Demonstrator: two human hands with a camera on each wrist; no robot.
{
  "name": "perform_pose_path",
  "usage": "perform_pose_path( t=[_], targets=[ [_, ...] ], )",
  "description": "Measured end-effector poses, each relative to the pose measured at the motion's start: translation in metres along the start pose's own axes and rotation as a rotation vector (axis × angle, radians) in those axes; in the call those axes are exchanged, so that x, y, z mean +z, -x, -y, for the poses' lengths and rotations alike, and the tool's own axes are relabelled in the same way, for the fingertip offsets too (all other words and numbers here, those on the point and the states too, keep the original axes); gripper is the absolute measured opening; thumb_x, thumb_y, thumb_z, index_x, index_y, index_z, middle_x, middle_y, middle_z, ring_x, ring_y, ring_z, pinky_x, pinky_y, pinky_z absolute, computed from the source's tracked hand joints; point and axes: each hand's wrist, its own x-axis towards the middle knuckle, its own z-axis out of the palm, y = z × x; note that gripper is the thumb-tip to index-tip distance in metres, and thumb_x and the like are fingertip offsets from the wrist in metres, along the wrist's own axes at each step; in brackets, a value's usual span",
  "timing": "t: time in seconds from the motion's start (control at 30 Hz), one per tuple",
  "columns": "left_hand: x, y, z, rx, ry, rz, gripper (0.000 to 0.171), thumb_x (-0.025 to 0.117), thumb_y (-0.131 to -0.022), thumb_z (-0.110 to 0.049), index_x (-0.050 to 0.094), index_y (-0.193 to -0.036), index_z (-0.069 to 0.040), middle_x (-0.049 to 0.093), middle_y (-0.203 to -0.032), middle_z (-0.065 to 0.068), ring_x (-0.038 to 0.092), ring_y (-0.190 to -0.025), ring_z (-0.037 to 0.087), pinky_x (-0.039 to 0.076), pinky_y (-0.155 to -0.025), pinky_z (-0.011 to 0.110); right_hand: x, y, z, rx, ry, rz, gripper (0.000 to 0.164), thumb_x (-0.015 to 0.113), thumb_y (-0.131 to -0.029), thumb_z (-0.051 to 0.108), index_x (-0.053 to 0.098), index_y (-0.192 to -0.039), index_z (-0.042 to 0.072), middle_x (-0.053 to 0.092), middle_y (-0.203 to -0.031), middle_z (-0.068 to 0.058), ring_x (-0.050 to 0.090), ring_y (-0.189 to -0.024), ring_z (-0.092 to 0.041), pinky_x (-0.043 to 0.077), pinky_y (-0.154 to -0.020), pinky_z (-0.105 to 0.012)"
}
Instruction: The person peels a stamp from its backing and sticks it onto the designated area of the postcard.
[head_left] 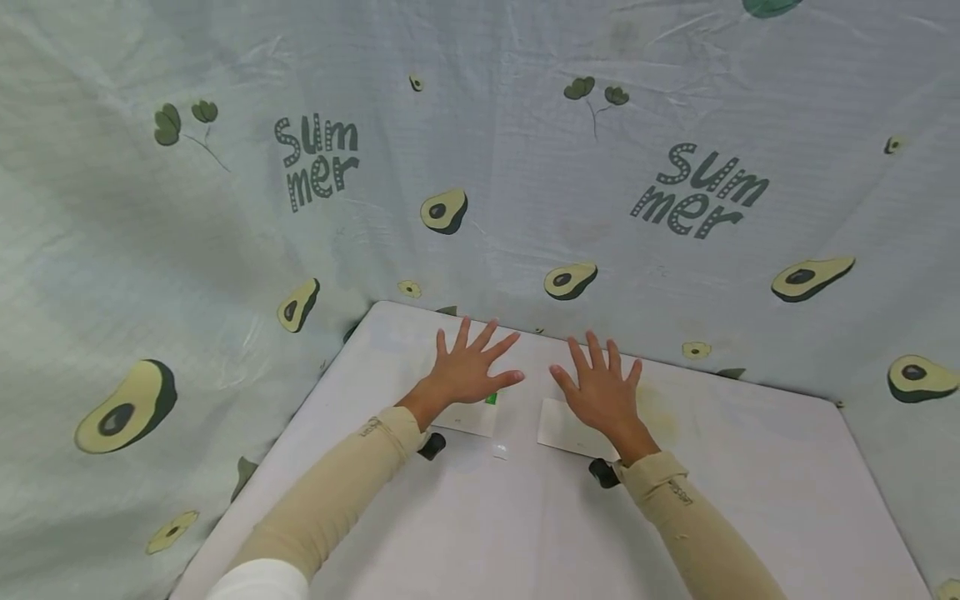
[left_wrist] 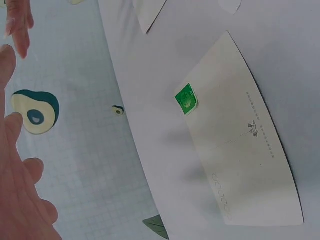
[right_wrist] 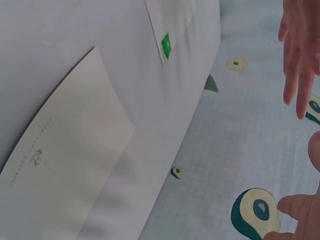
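My left hand (head_left: 467,372) is held palm down with its fingers spread, over a white envelope (head_left: 467,419). A green stamp (left_wrist: 187,99) sits at one corner of this envelope, and small printing shows on its face. To the right, my right hand (head_left: 604,393) has its fingers spread in the same way above a second white envelope (head_left: 564,427). That one bears a dotted line and a small printed figure, with no stamp on the part in view. Both hands are apart from the envelopes and hold nothing.
A small clear-and-white piece (head_left: 499,451) lies on the white table (head_left: 495,517) between the envelopes. Behind and to the left hangs a pale curtain (head_left: 510,167) printed with avocados and lettering, reaching the table's far edge. Dark camera mounts (head_left: 432,446) sit below the wrists.
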Motion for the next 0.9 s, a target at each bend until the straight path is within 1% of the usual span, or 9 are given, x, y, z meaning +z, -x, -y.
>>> perform_pose_path(
  t=[0.23,0.47,0.67,0.9],
  targets=[
    [0.004,-0.005,-0.009,0.019,-0.010,0.012,0.079,0.038,-0.099,-0.077,0.016,-0.166,-0.043,0.003,-0.179,0.001,-0.009,-0.163,0.047,-0.004,-0.122,0.079,-0.001,0.004,-0.009,0.021,0.014,0.004,0.079,0.037,-0.106,0.065,0.023,-0.168,0.017,0.009,-0.177,-0.018,0.005,-0.161,-0.051,-0.003,-0.119,-0.083],
    [0.008,-0.009,-0.017,0.033,-0.007,0.019,0.078,0.039,-0.099,-0.077,0.017,-0.166,-0.043,0.004,-0.179,0.001,-0.008,-0.163,0.047,-0.003,-0.123,0.079,0.001,0.009,-0.017,0.035,0.033,-0.012,0.079,0.038,-0.106,0.064,0.024,-0.167,0.016,0.011,-0.176,-0.018,0.007,-0.161,-0.051,0.001,-0.119,-0.083],
    [0.012,-0.011,-0.025,0.045,-0.015,0.017,0.078,0.040,-0.099,-0.076,0.019,-0.166,-0.042,0.007,-0.178,0.002,-0.005,-0.163,0.047,-0.001,-0.123,0.078,-0.001,0.013,-0.023,0.053,0.034,-0.005,0.079,0.039,-0.106,0.064,0.024,-0.167,0.016,0.011,-0.176,-0.017,0.005,-0.161,-0.050,-0.001,-0.119,-0.083],
    [0.016,-0.014,-0.033,0.059,-0.015,0.026,0.078,0.039,-0.099,-0.076,0.018,-0.166,-0.043,0.006,-0.178,0.000,-0.007,-0.163,0.045,-0.001,-0.124,0.077,-0.004,0.017,-0.031,0.072,0.050,0.006,0.080,0.038,-0.106,0.064,0.022,-0.168,0.016,0.010,-0.176,-0.018,0.004,-0.160,-0.051,-0.001,-0.119,-0.083]
  ],
)
